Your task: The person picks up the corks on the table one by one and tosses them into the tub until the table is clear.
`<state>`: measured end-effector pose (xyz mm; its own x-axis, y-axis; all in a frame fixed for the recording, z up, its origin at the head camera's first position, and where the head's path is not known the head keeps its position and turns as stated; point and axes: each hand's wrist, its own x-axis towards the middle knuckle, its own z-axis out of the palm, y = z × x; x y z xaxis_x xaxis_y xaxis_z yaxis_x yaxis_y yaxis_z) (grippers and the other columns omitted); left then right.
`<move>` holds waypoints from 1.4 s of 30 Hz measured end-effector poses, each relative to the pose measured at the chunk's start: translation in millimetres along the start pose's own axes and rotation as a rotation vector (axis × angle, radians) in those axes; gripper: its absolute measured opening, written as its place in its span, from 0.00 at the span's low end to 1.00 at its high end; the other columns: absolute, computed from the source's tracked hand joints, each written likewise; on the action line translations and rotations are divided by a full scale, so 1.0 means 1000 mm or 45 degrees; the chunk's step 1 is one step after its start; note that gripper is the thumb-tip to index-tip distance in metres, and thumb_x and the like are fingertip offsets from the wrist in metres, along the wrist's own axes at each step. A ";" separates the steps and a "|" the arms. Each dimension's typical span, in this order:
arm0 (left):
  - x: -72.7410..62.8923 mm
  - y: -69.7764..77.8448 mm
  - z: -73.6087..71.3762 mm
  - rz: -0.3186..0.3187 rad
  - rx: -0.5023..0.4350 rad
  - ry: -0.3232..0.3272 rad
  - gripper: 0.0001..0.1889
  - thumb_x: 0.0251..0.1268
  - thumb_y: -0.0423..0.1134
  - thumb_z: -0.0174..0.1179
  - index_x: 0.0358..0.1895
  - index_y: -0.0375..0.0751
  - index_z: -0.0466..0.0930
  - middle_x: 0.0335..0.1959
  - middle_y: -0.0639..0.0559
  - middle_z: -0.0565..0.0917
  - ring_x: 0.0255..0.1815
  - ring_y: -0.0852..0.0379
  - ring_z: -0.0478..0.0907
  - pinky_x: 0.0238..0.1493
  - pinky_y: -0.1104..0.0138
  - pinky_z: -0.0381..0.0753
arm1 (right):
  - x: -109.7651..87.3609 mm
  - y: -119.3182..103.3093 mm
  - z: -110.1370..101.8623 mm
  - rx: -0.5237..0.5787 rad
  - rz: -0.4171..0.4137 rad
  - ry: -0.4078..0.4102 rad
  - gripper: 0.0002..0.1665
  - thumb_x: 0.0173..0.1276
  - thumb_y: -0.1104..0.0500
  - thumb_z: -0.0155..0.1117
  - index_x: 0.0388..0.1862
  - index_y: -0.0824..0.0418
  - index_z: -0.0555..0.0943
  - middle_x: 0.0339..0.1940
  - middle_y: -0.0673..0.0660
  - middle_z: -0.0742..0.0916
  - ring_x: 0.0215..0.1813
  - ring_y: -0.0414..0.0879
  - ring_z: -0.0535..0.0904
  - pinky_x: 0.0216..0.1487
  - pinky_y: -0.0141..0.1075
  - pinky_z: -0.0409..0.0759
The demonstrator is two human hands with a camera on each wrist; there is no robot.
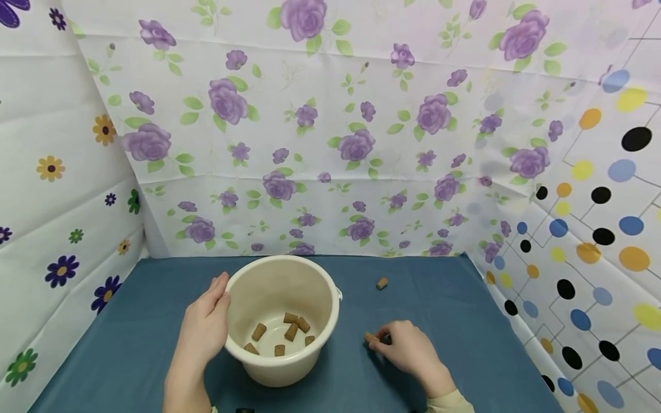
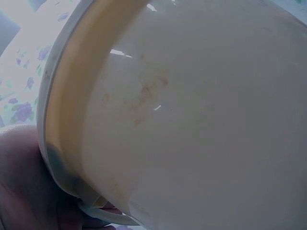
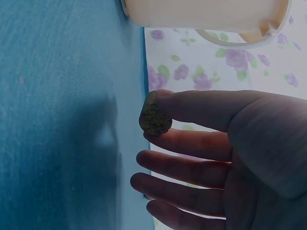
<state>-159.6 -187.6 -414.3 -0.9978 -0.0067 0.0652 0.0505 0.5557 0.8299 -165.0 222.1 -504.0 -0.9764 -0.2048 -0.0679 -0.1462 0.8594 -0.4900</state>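
A cream plastic bucket (image 1: 281, 374) stands left of the middle of the table in the head view. Several short brown corks (image 1: 291, 331) lie on its floor. My left hand (image 1: 205, 324) grips the bucket's left rim; the left wrist view shows the bucket's smooth wall (image 2: 201, 110) close up, with part of this hand (image 2: 21, 177) at the rim. To the right of the bucket, my right hand (image 1: 409, 349) pinches one cork (image 3: 154, 115) between thumb and index finger, just above the cloth. Its other fingers are spread apart in the right wrist view.
One loose cork (image 1: 382, 283) lies on the blue tablecloth (image 1: 444, 298), farther back than my right hand. Patterned curtains (image 1: 310, 143) enclose the table at the back and both sides. The bucket's handle (image 2: 112, 217) shows beside my left hand.
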 end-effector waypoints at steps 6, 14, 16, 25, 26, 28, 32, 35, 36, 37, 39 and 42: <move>0.000 -0.001 -0.001 -0.010 -0.003 -0.003 0.28 0.92 0.41 0.40 0.86 0.38 0.54 0.87 0.43 0.55 0.88 0.42 0.45 0.84 0.40 0.48 | 0.000 0.000 -0.003 0.000 0.017 0.010 0.08 0.69 0.49 0.79 0.38 0.51 0.93 0.34 0.46 0.90 0.24 0.37 0.79 0.26 0.38 0.80; 0.000 -0.001 -0.001 -0.001 -0.002 0.002 0.28 0.92 0.41 0.40 0.86 0.38 0.54 0.87 0.43 0.55 0.88 0.42 0.45 0.84 0.40 0.48 | -0.002 -0.001 -0.010 -0.008 0.072 0.030 0.10 0.68 0.47 0.80 0.40 0.51 0.93 0.38 0.48 0.90 0.27 0.39 0.79 0.28 0.40 0.78; 0.000 -0.001 -0.002 0.001 -0.001 0.000 0.28 0.92 0.40 0.40 0.86 0.38 0.54 0.87 0.43 0.55 0.88 0.42 0.45 0.84 0.40 0.48 | -0.002 -0.001 -0.010 -0.008 0.072 0.036 0.10 0.68 0.47 0.80 0.40 0.51 0.93 0.38 0.47 0.90 0.28 0.39 0.79 0.28 0.40 0.79; 0.001 0.002 -0.001 0.005 -0.012 0.000 0.28 0.92 0.40 0.40 0.86 0.38 0.54 0.87 0.43 0.55 0.88 0.42 0.45 0.85 0.40 0.48 | -0.007 -0.007 -0.018 -0.039 0.059 0.119 0.08 0.67 0.48 0.81 0.40 0.48 0.93 0.41 0.46 0.91 0.38 0.44 0.86 0.37 0.46 0.87; 0.001 0.002 -0.001 0.005 -0.013 -0.001 0.28 0.92 0.40 0.40 0.86 0.38 0.54 0.87 0.43 0.55 0.88 0.42 0.45 0.85 0.40 0.48 | -0.008 -0.008 -0.019 -0.043 0.057 0.132 0.08 0.67 0.48 0.81 0.40 0.48 0.93 0.41 0.45 0.91 0.41 0.46 0.87 0.40 0.48 0.88; 0.001 0.002 -0.001 0.003 -0.013 -0.003 0.28 0.92 0.40 0.40 0.86 0.38 0.54 0.87 0.43 0.55 0.88 0.43 0.45 0.85 0.40 0.48 | -0.010 -0.010 -0.023 -0.046 0.051 0.159 0.07 0.66 0.48 0.81 0.40 0.47 0.93 0.41 0.45 0.91 0.45 0.49 0.89 0.43 0.50 0.89; 0.001 0.001 0.000 -0.014 -0.014 -0.014 0.28 0.92 0.41 0.40 0.87 0.39 0.53 0.87 0.45 0.55 0.88 0.44 0.45 0.85 0.41 0.47 | -0.016 -0.015 -0.029 -0.054 0.034 0.202 0.08 0.66 0.47 0.82 0.40 0.46 0.93 0.42 0.44 0.91 0.46 0.48 0.89 0.43 0.49 0.89; 0.000 0.000 0.000 -0.022 -0.016 -0.014 0.28 0.92 0.41 0.40 0.86 0.39 0.54 0.87 0.45 0.55 0.88 0.44 0.45 0.85 0.41 0.47 | -0.019 -0.018 -0.032 -0.062 0.030 0.218 0.08 0.66 0.46 0.81 0.39 0.44 0.92 0.41 0.43 0.91 0.43 0.43 0.88 0.42 0.47 0.89; 0.000 0.000 0.000 -0.022 -0.017 -0.012 0.28 0.92 0.41 0.40 0.86 0.39 0.54 0.87 0.45 0.55 0.88 0.44 0.45 0.85 0.41 0.47 | -0.020 -0.018 -0.033 -0.064 0.027 0.222 0.08 0.66 0.45 0.81 0.39 0.44 0.92 0.41 0.42 0.91 0.43 0.42 0.87 0.42 0.46 0.89; 0.000 0.000 0.000 -0.020 -0.018 -0.009 0.28 0.92 0.40 0.40 0.86 0.39 0.54 0.87 0.45 0.55 0.88 0.44 0.45 0.85 0.41 0.47 | -0.020 -0.019 -0.034 -0.064 0.023 0.227 0.07 0.66 0.45 0.81 0.39 0.44 0.92 0.41 0.42 0.90 0.42 0.41 0.87 0.41 0.45 0.88; 0.000 0.000 0.000 -0.014 -0.020 -0.003 0.28 0.92 0.40 0.40 0.86 0.38 0.54 0.87 0.45 0.55 0.88 0.44 0.45 0.85 0.41 0.47 | -0.021 -0.021 -0.036 -0.065 0.012 0.245 0.07 0.66 0.46 0.81 0.39 0.43 0.92 0.41 0.42 0.90 0.41 0.40 0.87 0.40 0.44 0.88; 0.000 0.000 0.000 0.000 -0.022 0.012 0.28 0.92 0.40 0.41 0.86 0.38 0.55 0.87 0.44 0.56 0.88 0.44 0.46 0.85 0.41 0.48 | -0.022 -0.025 -0.040 -0.072 -0.005 0.278 0.07 0.66 0.46 0.81 0.40 0.43 0.92 0.42 0.42 0.90 0.41 0.40 0.87 0.40 0.43 0.88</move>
<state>-159.8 -187.6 -414.4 -0.9974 -0.0148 0.0704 0.0512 0.5414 0.8392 -146.5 223.7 -456.0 -0.9862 -0.1072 0.1264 -0.1526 0.8848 -0.4403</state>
